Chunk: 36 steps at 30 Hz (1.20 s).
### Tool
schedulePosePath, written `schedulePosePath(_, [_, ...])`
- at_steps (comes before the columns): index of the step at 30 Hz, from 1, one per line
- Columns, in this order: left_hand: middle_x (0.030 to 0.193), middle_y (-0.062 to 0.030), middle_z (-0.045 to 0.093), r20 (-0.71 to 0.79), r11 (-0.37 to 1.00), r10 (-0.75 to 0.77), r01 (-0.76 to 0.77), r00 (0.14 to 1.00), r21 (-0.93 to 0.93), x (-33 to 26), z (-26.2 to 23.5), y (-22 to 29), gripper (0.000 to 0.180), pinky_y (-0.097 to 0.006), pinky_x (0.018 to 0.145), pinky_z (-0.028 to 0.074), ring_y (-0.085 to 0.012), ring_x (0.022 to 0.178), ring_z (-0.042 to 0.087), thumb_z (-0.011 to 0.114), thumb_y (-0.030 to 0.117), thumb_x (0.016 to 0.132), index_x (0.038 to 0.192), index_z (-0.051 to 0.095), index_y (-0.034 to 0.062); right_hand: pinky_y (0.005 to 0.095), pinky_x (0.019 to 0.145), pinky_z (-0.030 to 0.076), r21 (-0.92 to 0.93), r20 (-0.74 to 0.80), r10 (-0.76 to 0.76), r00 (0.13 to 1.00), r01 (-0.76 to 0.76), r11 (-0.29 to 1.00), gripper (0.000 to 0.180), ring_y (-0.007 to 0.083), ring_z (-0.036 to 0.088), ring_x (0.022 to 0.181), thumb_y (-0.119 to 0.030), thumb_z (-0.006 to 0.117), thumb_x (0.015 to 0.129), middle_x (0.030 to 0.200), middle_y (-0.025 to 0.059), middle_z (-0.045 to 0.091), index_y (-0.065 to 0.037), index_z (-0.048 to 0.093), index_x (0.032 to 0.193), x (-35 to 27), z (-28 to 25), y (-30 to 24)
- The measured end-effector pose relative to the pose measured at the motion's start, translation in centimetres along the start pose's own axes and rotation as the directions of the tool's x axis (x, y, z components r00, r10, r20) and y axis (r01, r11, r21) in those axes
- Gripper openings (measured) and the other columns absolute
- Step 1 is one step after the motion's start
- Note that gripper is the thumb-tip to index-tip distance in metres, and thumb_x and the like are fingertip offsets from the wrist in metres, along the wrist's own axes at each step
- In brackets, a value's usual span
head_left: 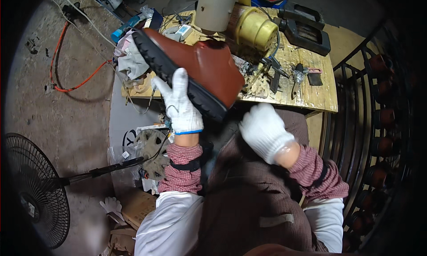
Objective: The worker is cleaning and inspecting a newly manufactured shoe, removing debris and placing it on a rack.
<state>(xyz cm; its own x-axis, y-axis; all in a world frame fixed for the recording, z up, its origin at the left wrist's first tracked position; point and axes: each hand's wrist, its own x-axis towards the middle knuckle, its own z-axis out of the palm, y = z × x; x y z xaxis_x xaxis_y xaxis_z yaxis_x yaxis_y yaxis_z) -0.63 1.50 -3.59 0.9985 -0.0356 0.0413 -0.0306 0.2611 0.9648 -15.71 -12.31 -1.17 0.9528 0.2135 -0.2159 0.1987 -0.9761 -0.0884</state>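
A reddish-brown leather boot point(200, 62) with a thick black lugged sole point(178, 73) is tilted on its side in front of me, its toe toward the upper left. My left hand point(181, 102), in a white knit glove with a blue cuff edge, grips it at the sole, thumb and a finger showing against the black tread. Just below the heel, apart from the boot, is my right hand point(265, 130), also white-gloved. Its fingers are curled into a fist, and whatever may be inside is hidden.
Behind the boot stands a wooden workbench point(320, 93) with a yellow cylindrical container point(255, 29), a grey cylinder point(215, 9), a cutter with a pink handle point(312, 71), dark tools and rags point(132, 62). A fan point(38, 191) stands left; a metal rack point(356, 136) holding footwear is right.
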Motion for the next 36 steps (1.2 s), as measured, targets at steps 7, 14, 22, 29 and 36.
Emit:
schedulePosePath(7, [0.155,-0.0102,0.047,0.198,0.848,-0.266,0.327,0.943,-0.418,2.4,-2.8,1.0,0.068,-0.049,0.114,0.046,-0.03,0.135,0.054,0.064,0.048,0.1,0.155,0.041,0.0158,0.0439,0.076,0.053,0.36,-0.134,0.227,0.965,-0.166,0.918,0.019,0.0287,0.07,0.083,-0.028,0.072,0.085,0.083,0.0073,0.072,-0.013,0.079,0.096,-12.5,7.2,0.9])
schedulePosePath(14, [0.16,-0.0056,0.043,0.224,0.776,-0.34,0.407,0.913,-0.482,2.4,-2.0,-2.5,0.075,-0.049,0.12,0.038,-0.0306,0.143,0.045,0.053,0.063,0.101,0.158,0.038,0.017,0.0442,0.091,0.052,0.612,-0.306,0.666,0.68,-0.395,0.685,0.028,0.0327,0.07,0.099,-0.015,0.079,0.073,0.097,0.0084,0.074,-0.009,0.073,0.1,-17.9,8.1,-1.3])
schedulePosePath(22, [0.163,-0.0067,0.038,0.233,0.771,-0.301,0.38,0.924,-0.511,7.8,-1.9,-5.7,0.078,-0.049,0.121,0.036,-0.0324,0.144,0.043,0.046,0.068,0.101,0.159,0.037,0.017,0.0461,0.093,0.052,0.608,-0.281,0.698,0.659,-0.44,0.661,0.03,0.0367,0.069,0.099,-0.014,0.078,0.073,0.097,0.012,0.073,-0.007,0.072,0.101,-18.8,8.3,-0.2])
schedulePosePath(29, [0.159,-0.0082,0.042,0.049,0.923,-0.253,0.256,0.966,-0.286,4.2,-1.8,-5.1,0.092,-0.05,0.121,0.035,-0.0337,0.142,0.044,0.037,0.081,0.095,0.159,0.033,0.0155,0.045,0.098,0.05,0.609,-0.301,0.63,0.715,-0.364,0.705,0.034,0.0339,0.067,0.108,-0.02,0.078,0.078,0.111,0.01,0.072,-0.008,0.073,0.109,-16.3,8.0,0.6])
schedulePosePath(36, [0.15,-0.0155,0.047,0.576,0.709,0.153,0.316,0.803,-0.63,-3.6,-6.7,-13.0,0.063,-0.048,0.111,0.048,-0.0302,0.127,0.056,0.045,0.045,0.107,0.159,0.032,0.0129,0.0486,0.088,0.055,0.374,-0.498,0.27,0.824,-0.076,0.924,0.054,0.0415,0.067,0.097,-0.03,0.075,0.079,0.126,0.0242,0.062,0.003,0.068,0.122,-13.4,1.8,-0.2])
